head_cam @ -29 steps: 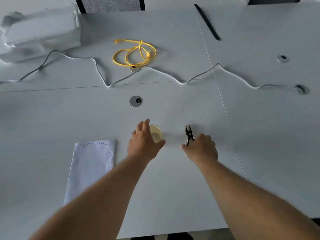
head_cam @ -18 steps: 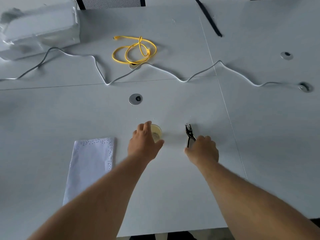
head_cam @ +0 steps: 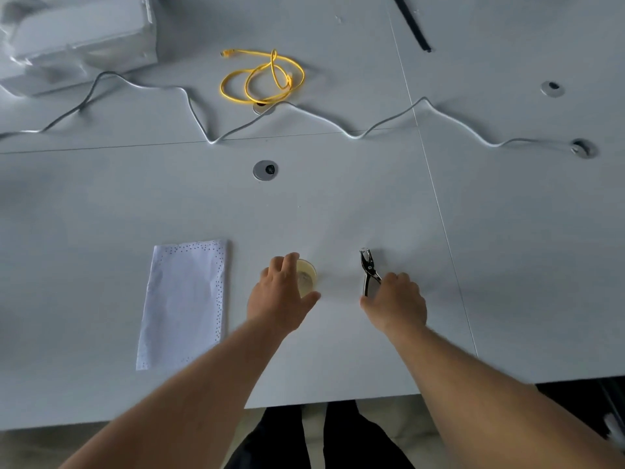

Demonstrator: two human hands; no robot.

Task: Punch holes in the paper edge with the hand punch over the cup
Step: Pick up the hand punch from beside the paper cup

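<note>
Little changed — left hand (head_cam: 280, 299) still cupping cup (head_cam: 307, 277), right hand (head_cam: 394, 304) fingers clamped on punch (head_cam: 368, 270).

No readable text, labels or numbers anywhere.

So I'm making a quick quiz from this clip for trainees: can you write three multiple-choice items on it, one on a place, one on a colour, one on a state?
1. Where does the paper lie?
A. left of the cup
B. right of the hand punch
C. under the cup

2. What colour is the coiled cable?
A. red
B. yellow
C. black

3. What is the hand punch doing?
A. biting the paper
B. lying on the table under the right hand's fingers
C. resting in the cup

Key: 1 A, the paper is left of the cup and the left hand; 2 B, it is bright yellow; 3 B, the right hand covers its handles on the table.
</note>
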